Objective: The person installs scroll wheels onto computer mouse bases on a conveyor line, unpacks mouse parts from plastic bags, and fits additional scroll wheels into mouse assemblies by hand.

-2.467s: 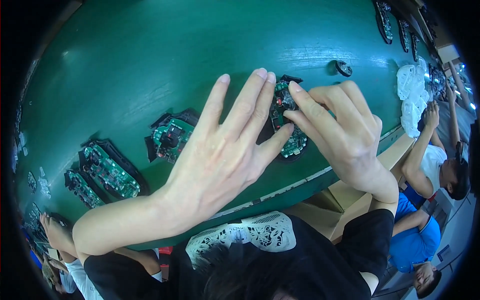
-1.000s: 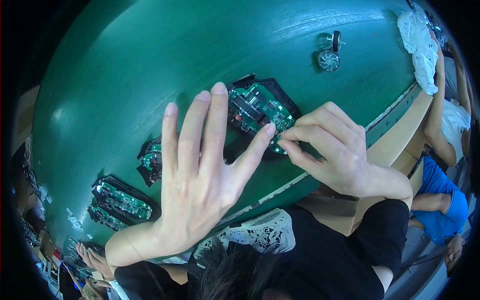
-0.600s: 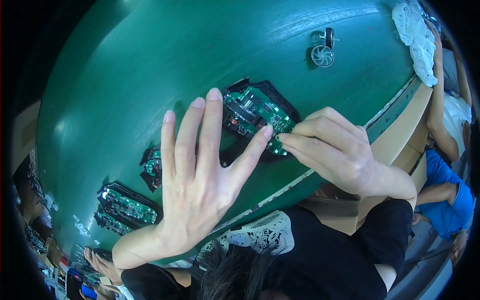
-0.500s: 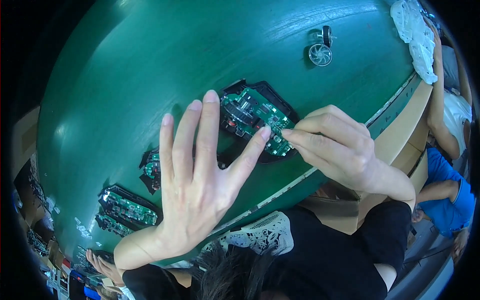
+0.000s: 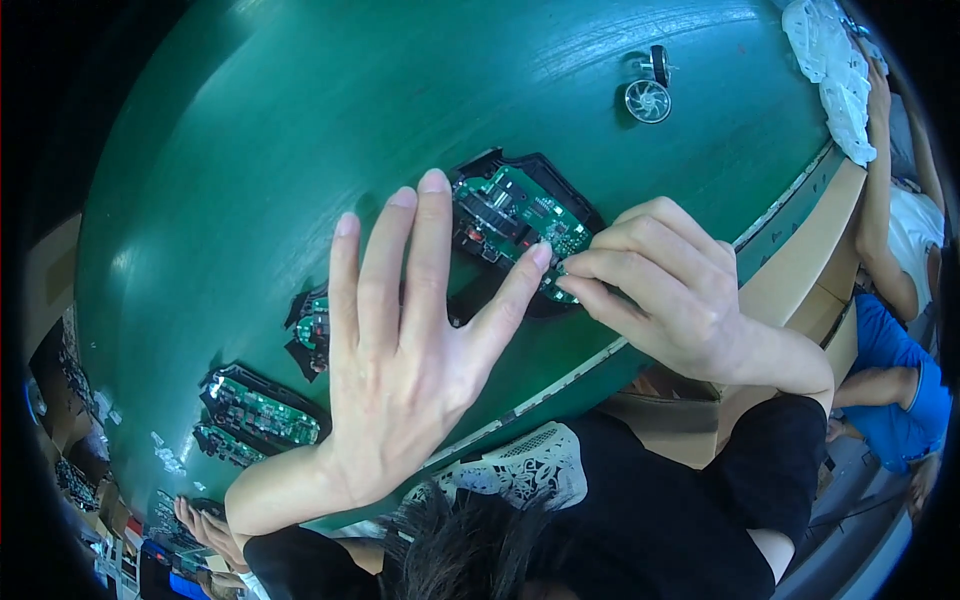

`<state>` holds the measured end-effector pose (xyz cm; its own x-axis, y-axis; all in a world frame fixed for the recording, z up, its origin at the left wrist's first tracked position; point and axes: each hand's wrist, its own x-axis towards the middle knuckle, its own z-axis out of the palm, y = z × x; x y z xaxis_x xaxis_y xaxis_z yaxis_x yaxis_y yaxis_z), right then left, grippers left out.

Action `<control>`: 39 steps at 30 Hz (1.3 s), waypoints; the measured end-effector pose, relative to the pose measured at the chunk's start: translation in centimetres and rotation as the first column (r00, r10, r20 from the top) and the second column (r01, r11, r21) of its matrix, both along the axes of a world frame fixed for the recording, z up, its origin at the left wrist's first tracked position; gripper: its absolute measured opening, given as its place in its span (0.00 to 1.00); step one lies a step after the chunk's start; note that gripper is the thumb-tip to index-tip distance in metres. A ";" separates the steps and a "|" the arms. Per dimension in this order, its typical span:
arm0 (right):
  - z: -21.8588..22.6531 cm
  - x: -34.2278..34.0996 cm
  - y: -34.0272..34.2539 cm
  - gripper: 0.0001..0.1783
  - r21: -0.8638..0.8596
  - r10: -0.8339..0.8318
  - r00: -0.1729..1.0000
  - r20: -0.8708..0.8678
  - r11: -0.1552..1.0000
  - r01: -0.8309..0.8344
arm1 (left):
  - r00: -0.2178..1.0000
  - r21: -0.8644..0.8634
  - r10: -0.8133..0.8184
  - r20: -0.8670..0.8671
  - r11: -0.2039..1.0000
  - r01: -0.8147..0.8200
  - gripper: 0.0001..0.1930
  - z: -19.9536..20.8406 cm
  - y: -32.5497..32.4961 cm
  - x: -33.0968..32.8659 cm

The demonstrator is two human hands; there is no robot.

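A green circuit board (image 5: 545, 222) sits in a black plastic shell (image 5: 555, 172) on the green table, with a dark ribbed wheel (image 5: 488, 213) mounted at its left end. My left hand (image 5: 400, 370) spreads its fingers; the thumb tip presses on the board's near side, while the index fingertip rests by the shell's left edge. At the board's right end my right hand (image 5: 665, 285) pinches with thumb and index finger. Whatever lies between those fingertips is too small and covered to make out.
Two loose spoked wheels (image 5: 648, 102) lie farther back. More boards in black shells (image 5: 262, 410) lie to the left, one partly behind my left hand. Cardboard boxes (image 5: 800, 290) stand along the table's right edge. Other people's arms (image 5: 880, 375) show at right, and a hand (image 5: 205, 528) at lower left.
The whole view has shifted slightly. My right hand's pinching fingers have moved a little against the board's right end; my left thumb stays on the board.
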<state>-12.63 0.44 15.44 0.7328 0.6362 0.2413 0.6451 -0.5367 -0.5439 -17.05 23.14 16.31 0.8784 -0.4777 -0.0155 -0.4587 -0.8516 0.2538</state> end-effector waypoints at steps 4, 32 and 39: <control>0.8 -0.5 0.9 0.12 -0.050 -0.042 0.998 -0.037 0.998 0.040 | 1.000 0.001 -0.003 0.017 1.000 0.003 0.38 -0.2 0.3 -0.2; 2.0 -0.5 -0.7 0.17 -0.245 0.151 0.966 0.208 0.965 -0.098 | 0.999 0.133 -0.005 0.042 0.991 -0.001 0.35 1.3 -0.4 0.5; 4.5 7.3 -5.3 0.24 -0.125 -0.192 0.967 0.168 0.969 0.214 | 0.968 0.116 -0.081 0.237 0.992 0.055 0.24 2.2 -0.9 3.7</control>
